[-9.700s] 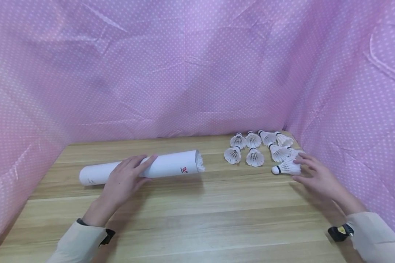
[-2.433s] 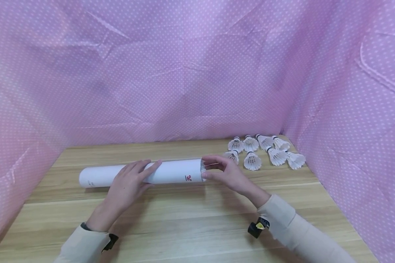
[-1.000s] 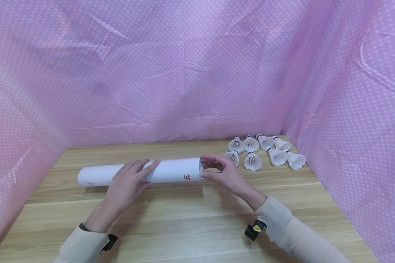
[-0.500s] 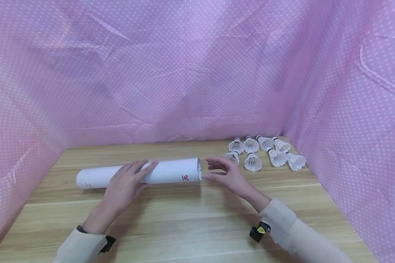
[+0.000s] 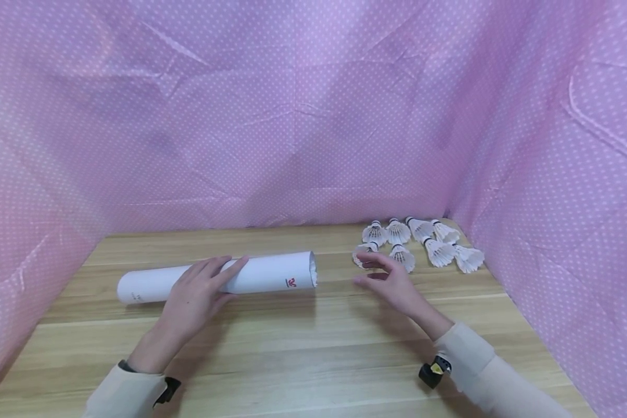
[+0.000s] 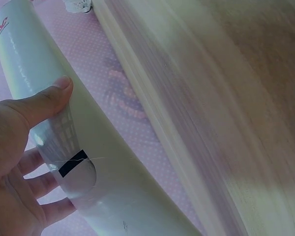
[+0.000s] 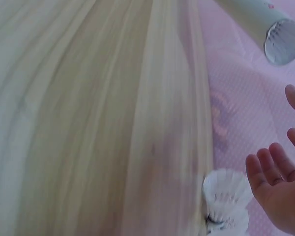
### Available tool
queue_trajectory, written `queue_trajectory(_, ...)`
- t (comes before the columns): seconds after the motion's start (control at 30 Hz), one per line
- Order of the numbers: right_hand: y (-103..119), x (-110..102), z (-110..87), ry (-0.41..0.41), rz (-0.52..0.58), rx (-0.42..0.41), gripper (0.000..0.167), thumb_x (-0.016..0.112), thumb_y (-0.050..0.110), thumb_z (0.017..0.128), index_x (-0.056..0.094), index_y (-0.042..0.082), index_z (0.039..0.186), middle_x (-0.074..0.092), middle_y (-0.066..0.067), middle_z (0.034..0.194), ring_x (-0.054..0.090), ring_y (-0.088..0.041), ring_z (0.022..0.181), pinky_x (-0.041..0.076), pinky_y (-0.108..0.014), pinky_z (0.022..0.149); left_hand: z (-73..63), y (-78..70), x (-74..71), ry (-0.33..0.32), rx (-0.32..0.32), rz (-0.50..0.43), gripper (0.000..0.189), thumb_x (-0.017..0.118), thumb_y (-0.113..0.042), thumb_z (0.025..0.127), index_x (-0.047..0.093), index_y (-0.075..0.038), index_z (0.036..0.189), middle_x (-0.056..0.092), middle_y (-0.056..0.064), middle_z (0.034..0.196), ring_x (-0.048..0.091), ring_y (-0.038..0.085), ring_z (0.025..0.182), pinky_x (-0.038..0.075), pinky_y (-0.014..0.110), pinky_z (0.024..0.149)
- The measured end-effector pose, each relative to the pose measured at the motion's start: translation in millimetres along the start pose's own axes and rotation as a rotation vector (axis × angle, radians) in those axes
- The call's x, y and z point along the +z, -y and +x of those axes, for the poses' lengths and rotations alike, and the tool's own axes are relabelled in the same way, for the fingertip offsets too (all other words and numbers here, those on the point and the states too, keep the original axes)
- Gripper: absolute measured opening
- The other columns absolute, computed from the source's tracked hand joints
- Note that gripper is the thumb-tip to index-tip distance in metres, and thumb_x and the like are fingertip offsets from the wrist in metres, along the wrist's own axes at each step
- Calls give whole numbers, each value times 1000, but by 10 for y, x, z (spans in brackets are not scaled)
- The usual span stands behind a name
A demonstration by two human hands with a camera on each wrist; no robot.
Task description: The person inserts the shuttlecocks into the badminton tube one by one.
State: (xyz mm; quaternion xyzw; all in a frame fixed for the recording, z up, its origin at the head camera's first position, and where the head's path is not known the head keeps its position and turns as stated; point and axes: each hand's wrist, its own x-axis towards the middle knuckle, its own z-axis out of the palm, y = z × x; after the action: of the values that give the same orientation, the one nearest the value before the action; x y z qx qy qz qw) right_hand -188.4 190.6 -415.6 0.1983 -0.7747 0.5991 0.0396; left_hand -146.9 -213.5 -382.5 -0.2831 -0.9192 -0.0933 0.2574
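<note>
My left hand point(image 5: 195, 299) grips a white shuttlecock tube point(image 5: 271, 273) that lies on its side, slightly tilted, over the wooden table. In the left wrist view the thumb crosses the tube point(image 6: 115, 182) and the other fingers reach round its far side; a shuttlecock is printed on it. White feathers show inside the tube's uncovered right end. My right hand point(image 5: 397, 290) holds nothing, its fingers spread and slightly bent. It hovers just in front of a shuttlecock point(image 5: 402, 259) and partly covers another point(image 5: 363, 255). The right wrist view shows the palm point(image 7: 280, 201) and the tube's mouth point(image 7: 285, 42).
Several more white feather shuttlecocks lie in a loose cluster at the table's back right, among them a shuttlecock point(image 5: 439, 253) and an outer one point(image 5: 468, 259). Pink dotted cloth point(image 5: 292, 116) encloses the wooden table point(image 5: 292, 360) at the back and sides.
The front shuttlecock beside my right hand 9.7 seconds ago is gone from the cluster. My right hand went to the tube's mouth, then drew away right, bare. The tube shifted slightly left.
</note>
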Motion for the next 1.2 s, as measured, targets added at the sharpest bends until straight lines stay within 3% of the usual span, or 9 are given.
queue_trajectory(0.1,-60,-92,-14,-38,-52,-8,49,80,-1,83,62,-6,127,60,-25,129,55,-45,116,52,-57,96,-3,5,7,1,-4,0,91,92,-16,69,51,-25,149,61,18,130,60,42,112,49,59,99)
queue_trajectory(0.33,-145,-299,-32,-157,-241,-66,45,83,3,81,66,0,122,61,-20,121,56,-34,109,53,-57,94,-10,5,11,10,-15,-1,90,91,-18,71,49,-26,150,60,18,131,59,42,114,47,60,100)
queue_trajectory(0.53,-207,-424,-24,-281,-387,-93,45,85,1,77,67,0,118,57,-20,123,51,-38,115,43,-60,100,-9,1,12,5,-15,-1,87,91,-19,71,52,-24,148,61,18,131,59,42,114,48,60,100)
queue_trajectory(0.73,-290,-494,-15,-311,-482,-15,50,87,7,78,64,-1,121,48,-27,134,43,-44,125,31,-62,109,-7,-2,15,10,-18,-4,88,91,-20,72,50,-26,150,60,18,131,59,42,114,48,60,100)
queue_trajectory(1.2,-405,-539,41,-246,-494,236,66,83,25,84,52,6,139,29,-30,150,34,-47,135,31,-67,111,8,-31,22,27,-22,-4,85,91,-18,71,53,-21,147,60,19,132,59,43,114,47,61,100)
